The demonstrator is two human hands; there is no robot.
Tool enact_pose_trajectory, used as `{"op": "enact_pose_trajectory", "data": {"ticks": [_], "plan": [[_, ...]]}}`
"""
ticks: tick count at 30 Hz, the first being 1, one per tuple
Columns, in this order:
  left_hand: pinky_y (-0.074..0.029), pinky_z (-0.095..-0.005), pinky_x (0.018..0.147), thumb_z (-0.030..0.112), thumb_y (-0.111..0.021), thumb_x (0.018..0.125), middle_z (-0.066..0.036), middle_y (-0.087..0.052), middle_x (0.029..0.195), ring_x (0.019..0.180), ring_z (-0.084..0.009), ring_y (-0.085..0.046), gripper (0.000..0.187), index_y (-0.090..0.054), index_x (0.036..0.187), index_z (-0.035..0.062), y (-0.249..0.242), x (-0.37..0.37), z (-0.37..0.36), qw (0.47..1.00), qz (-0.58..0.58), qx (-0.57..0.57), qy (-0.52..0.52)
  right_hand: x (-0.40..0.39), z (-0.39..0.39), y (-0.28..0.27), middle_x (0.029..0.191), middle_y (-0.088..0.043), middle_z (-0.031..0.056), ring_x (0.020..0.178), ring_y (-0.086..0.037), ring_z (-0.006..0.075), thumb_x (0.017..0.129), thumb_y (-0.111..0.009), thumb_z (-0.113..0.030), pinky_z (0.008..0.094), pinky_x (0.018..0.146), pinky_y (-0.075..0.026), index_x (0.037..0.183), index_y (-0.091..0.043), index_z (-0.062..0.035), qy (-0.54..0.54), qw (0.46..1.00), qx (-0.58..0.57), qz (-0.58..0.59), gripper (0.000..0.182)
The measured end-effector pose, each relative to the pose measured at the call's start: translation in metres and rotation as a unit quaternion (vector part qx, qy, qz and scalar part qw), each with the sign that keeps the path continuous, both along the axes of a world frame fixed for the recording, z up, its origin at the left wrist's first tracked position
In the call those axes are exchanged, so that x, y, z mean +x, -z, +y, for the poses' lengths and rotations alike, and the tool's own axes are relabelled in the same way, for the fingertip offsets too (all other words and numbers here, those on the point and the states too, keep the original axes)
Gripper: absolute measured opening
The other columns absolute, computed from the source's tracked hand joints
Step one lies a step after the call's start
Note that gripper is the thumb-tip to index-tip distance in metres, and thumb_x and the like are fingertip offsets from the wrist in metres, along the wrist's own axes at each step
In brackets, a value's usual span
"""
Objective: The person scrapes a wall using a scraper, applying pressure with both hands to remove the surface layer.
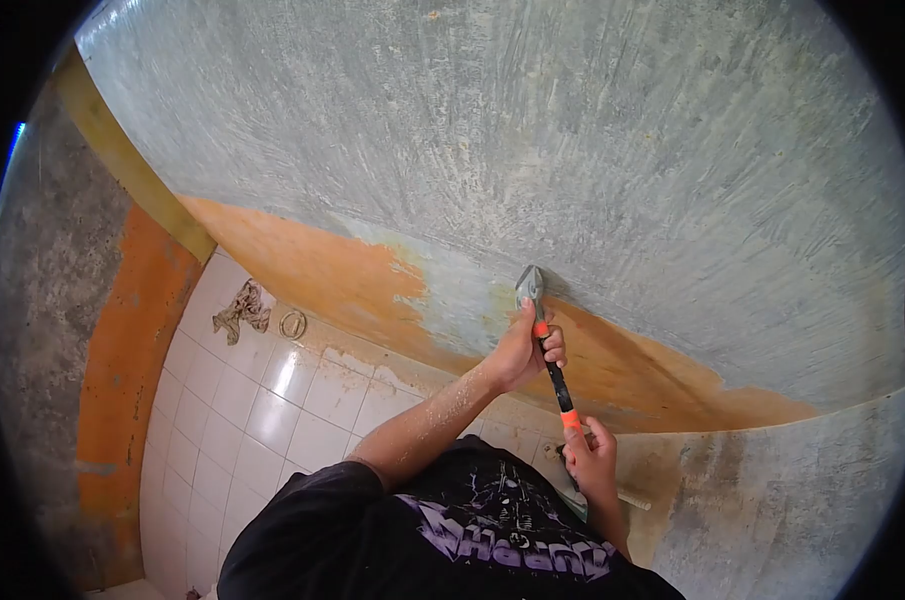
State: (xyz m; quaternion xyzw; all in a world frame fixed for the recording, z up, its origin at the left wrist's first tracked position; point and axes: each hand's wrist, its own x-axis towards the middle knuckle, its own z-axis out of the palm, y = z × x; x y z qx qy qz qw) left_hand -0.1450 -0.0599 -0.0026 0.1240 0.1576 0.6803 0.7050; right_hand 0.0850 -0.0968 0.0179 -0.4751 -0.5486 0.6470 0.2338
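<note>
A long-handled scraper with a grey head and a black and orange handle is held in both hands. Near its head, my left hand is closed around the tool, the thumb lying along it. Lower down, my right hand grips the orange end of the handle. The scraper's head rests against the wall close to the edge between rough grey surface and the orange paint band. Between patches of orange, a pale scraped area shows beside the tool. Pale flecks cover my left forearm.
White floor tiles lie below, with a crumpled cloth and a tape roll near the wall's foot. Crumbs of debris line that edge. Another grey and orange wall stands at left; a curved wall at right.
</note>
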Motion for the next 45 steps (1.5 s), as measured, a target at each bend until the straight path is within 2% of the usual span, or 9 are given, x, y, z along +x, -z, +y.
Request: {"op": "enact_pose_trajectory", "data": {"ticks": [6,9,24,36,45], "plan": [[-0.042,-0.0374,0.074,0.066,-0.023,0.098,-0.001,-0.037,0.073,0.067,-0.0152,-0.042,0.052,-0.037,0.098,0.0163,-0.004,0.023,0.010,0.999,0.005,0.009,0.035,0.024,0.006,-0.002,0.058,-0.048,-0.0049,0.046,-0.040,0.0026,0.096,-0.066,-0.021,0.0206,0.041,-0.029,0.116,-0.057,0.0008,0.027,0.997,-0.052,0.043,0.031],[-0.042,-0.0374,0.074,0.066,-0.023,0.098,-0.001,-0.037,0.073,0.067,-0.0150,-0.041,0.052,-0.037,0.099,0.0162,-0.005,0.033,0.015,0.999,0.013,0.010,0.037,0.038,0.009,0.011,0.058,-0.048,-0.0049,0.047,-0.040,0.0028,0.096,-0.065,-0.020,0.0210,0.041,-0.030,0.117,-0.057,0.0013,0.019,0.999,-0.009,0.037,0.032],[-0.040,-0.0359,0.073,0.068,-0.024,0.097,0.000,-0.035,0.072,0.066,-0.0148,-0.039,0.052,-0.036,0.099,0.0165,-0.006,0.048,0.020,1.000,0.012,0.013,0.008,0.058,0.029,0.017,0.058,-0.046,-0.0054,0.046,-0.040,0.0025,0.098,-0.063,-0.027,0.0214,0.042,-0.029,0.119,-0.055,0.0013,-0.037,0.999,0.023,0.015,0.036],[-0.037,-0.0344,0.070,0.070,-0.024,0.096,0.001,-0.033,0.071,0.064,-0.0130,-0.035,0.054,-0.035,0.098,0.0174,0.002,0.014,0.009,0.999,0.026,0.023,-0.039,0.019,0.025,0.019,0.059,-0.044,-0.0070,0.052,-0.039,0.0021,0.098,-0.062,-0.028,0.0212,0.047,-0.028,0.118,-0.059,0.0002,-0.062,0.997,0.038,0.000,0.034],[-0.036,-0.0329,0.068,0.070,-0.023,0.095,0.002,-0.032,0.069,0.061,-0.0124,-0.033,0.054,-0.035,0.099,0.0182,0.002,-0.022,-0.005,0.998,0.030,0.005,-0.062,-0.018,0.020,0.025,0.061,-0.044,-0.0061,0.052,-0.039,0.0025,0.098,-0.061,-0.030,0.0223,0.048,-0.030,0.115,-0.060,-0.0002,-0.098,0.988,0.114,-0.037,0.034]]}}
